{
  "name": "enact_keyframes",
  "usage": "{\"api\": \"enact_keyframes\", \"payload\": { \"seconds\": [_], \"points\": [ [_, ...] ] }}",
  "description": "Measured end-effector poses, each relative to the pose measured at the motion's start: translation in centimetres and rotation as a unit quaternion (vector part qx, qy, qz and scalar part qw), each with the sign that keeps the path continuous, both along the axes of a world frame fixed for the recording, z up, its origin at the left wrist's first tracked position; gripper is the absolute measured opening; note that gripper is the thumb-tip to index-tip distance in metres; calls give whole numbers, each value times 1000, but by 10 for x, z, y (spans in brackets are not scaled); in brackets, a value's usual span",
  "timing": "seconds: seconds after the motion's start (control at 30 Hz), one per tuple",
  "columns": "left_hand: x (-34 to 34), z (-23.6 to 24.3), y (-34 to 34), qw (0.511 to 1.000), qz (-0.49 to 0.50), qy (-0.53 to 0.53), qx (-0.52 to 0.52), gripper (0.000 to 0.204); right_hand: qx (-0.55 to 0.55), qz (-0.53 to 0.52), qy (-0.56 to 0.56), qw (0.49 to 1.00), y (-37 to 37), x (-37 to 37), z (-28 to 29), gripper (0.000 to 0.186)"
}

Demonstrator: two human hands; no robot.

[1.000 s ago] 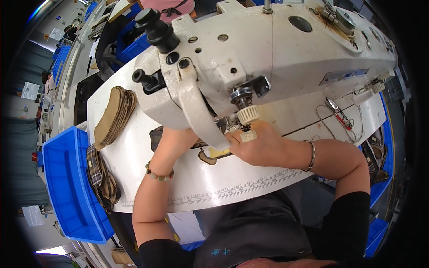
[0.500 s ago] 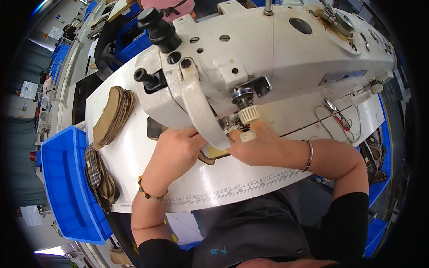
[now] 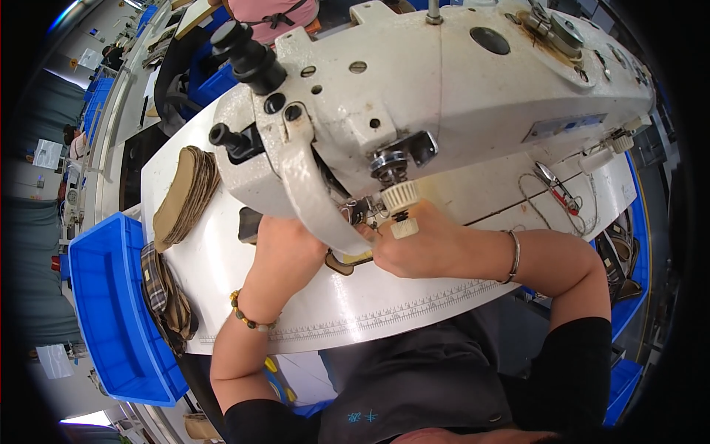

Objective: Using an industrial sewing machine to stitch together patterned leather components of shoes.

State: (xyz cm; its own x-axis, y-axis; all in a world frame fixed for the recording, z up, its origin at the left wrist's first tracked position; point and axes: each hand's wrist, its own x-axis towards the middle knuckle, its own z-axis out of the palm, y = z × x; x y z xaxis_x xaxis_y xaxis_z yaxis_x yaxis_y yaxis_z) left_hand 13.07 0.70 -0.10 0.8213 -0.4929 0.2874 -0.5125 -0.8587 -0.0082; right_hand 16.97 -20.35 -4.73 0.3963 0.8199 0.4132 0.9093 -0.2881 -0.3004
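At a white sewing machine point(image 3: 370, 89), both my hands work close to the presser foot, bent over a curved fabric piece point(image 3: 340, 267) with a tan face and dark edge. My left hand point(image 3: 290, 250) is curled on the piece's left side; its fingertips are behind the white curved lever. A dark part of fabric point(image 3: 249, 224) shows beyond that hand. My right hand point(image 3: 414, 248) is closed, thumb and forefinger pinching by the needle area, partly behind the cream tension knob point(image 3: 400, 196). The needle itself is hidden.
A stack of tan curved pieces point(image 3: 185, 196) lies on the white table point(image 3: 355, 311), left of the machine. Plaid pieces point(image 3: 166, 296) hang at the left edge beside a blue bin point(image 3: 122, 318). Red-handled snips point(image 3: 558, 191) and a cord lie right. More pieces point(image 3: 621, 255) fill a right-hand bin.
My left hand has shifted slightly, and the dark fabric beyond it shows less. The machine appears a little further left in view. Both hands stay at the presser foot.
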Motion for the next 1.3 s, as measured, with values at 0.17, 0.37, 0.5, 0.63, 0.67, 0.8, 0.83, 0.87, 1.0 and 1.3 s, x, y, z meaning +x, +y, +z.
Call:
{"api": "enact_keyframes", "payload": {
  "seconds": [0.17,0.37,0.5,0.63,0.67,0.8,0.83,0.87,1.0,1.3],
  "points": [
    [0,-7,-4,995,-70,-59,36,24,-104,27,-101,989,-4,0,-5,41],
    [4,-25,14,999,-12,-35,-35,20,7,2,-46,999,2,-2,-12,6],
    [4,-19,6,997,-23,-29,-63,21,9,9,-16,1000,0,-2,-7,7],
    [5,-21,6,997,-34,-28,-70,22,-15,10,-24,1000,-2,-3,-6,7],
    [5,-22,7,997,-33,-29,-69,22,-25,9,-25,999,-1,-3,-6,7],
    [7,-30,11,998,-23,-40,-38,25,-11,0,-34,999,1,-3,-14,7],
    [8,-30,12,998,-23,-42,-36,26,-19,-2,-47,999,1,-2,-15,7],
    [7,-30,12,998,-24,-43,-36,26,-26,-4,-60,998,0,-2,-15,6],
    [6,-27,9,999,-13,-26,-37,31,-115,18,-114,987,-4,1,-15,40],
    [5,-28,10,999,-8,-21,-36,38,-30,3,-35,999,-4,1,-6,4]
  ]
}}
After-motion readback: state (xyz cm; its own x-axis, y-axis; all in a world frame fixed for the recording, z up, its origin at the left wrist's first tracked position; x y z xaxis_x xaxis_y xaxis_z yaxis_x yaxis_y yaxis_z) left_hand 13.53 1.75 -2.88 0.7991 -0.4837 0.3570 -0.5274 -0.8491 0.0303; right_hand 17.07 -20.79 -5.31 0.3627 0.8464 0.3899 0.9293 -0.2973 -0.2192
